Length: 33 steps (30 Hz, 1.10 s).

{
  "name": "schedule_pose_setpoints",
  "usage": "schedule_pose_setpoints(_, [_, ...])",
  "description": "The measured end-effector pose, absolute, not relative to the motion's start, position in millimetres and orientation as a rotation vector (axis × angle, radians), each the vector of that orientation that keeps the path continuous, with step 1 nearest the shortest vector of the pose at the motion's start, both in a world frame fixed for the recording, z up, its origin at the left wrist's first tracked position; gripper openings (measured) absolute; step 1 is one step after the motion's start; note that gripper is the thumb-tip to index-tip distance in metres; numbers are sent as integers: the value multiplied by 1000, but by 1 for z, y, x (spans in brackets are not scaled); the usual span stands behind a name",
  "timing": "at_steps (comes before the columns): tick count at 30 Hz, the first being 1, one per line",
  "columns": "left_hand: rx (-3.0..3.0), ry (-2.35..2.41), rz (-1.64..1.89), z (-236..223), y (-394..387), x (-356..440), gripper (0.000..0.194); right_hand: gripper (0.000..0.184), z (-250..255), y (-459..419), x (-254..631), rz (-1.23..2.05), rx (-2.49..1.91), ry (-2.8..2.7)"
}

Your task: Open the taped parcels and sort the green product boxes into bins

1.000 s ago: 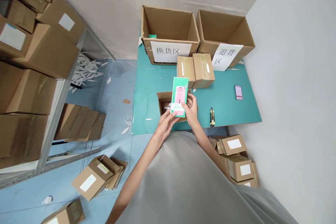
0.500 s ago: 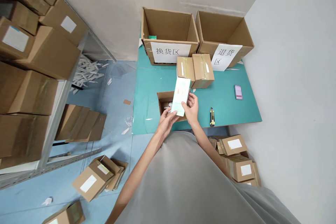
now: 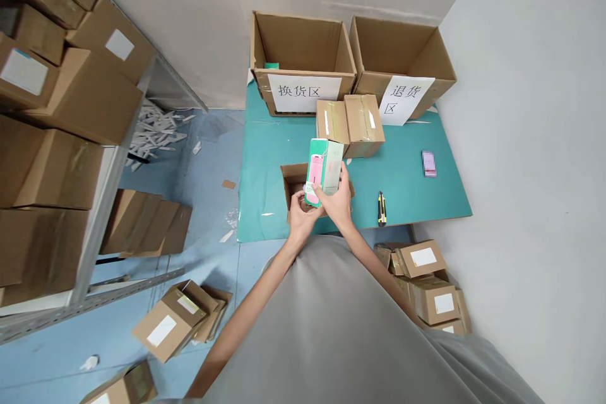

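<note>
Both hands hold a small green and white product box [image 3: 332, 167] with a pink item pictured on one face. My left hand [image 3: 302, 218] grips its lower left corner, fingers curled under it. On the right side and lower front edge, my right hand [image 3: 338, 201] is closed round it, thumb on the pictured face. Beneath the product box stands an open cardboard box [image 3: 290, 172] on the green table [image 3: 265, 158]; its contents are mostly hidden by the hands. Two taped cartons [image 3: 364, 126] stand just behind.
Two large open cartons with paper signs [image 3: 304, 93] stand at the table's back. A yellow and black utility knife [image 3: 381, 209] and a phone-like pink item [image 3: 428, 164] lie on the right. Shelving with cartons [image 3: 80, 95] is at left; more cartons [image 3: 433, 300] are stacked at lower right.
The product box has been turned in my hands: its pale side faced up before, and now the green face with the pink picture shows too. My fingers have shifted along it.
</note>
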<state>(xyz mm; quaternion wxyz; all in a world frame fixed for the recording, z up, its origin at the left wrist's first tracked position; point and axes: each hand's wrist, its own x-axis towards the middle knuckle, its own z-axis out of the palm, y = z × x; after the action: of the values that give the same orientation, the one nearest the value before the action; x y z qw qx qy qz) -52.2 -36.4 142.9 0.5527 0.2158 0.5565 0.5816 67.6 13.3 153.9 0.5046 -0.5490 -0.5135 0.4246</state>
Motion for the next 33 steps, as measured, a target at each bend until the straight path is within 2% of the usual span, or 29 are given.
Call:
schedule_pose_setpoints(3, [404, 1135, 1312, 149, -38, -56, 65, 105, 148, 16, 72, 1024, -1312, -1189])
schedule_pose_setpoints(6, [272, 967, 1197, 152, -41, -62, 53, 107, 141, 20, 80, 1166, -1201, -1156])
schedule_pose_setpoints(12, [279, 1028, 1223, 148, -43, -63, 60, 104, 135, 18, 84, 1270, -1164, -1106])
schedule_pose_setpoints(14, [310, 1110, 1275, 144, -43, -62, 64, 101, 138, 14, 81, 1246, -1224, -1104])
schedule_pose_setpoints(19, [527, 1355, 1375, 143, -46, -59, 62, 108, 145, 10, 76, 1106, -1339, -1226])
schedule_pose_setpoints(22, [476, 1231, 1375, 147, -51, -60, 58, 93, 141, 13, 79, 1072, -1322, -1270])
schedule_pose_setpoints(25, [249, 1029, 1297, 149, -55, -63, 51, 81, 132, 16, 83, 1177, -1249, -1183])
schedule_pose_setpoints(29, [164, 979, 1215, 147, -59, -68, 47, 84, 123, 12, 85, 1281, -1172, -1063])
schedule_pose_setpoints(33, [225, 1073, 1266, 143, -61, -65, 55, 80, 129, 4, 83, 1287, -1200, -1061])
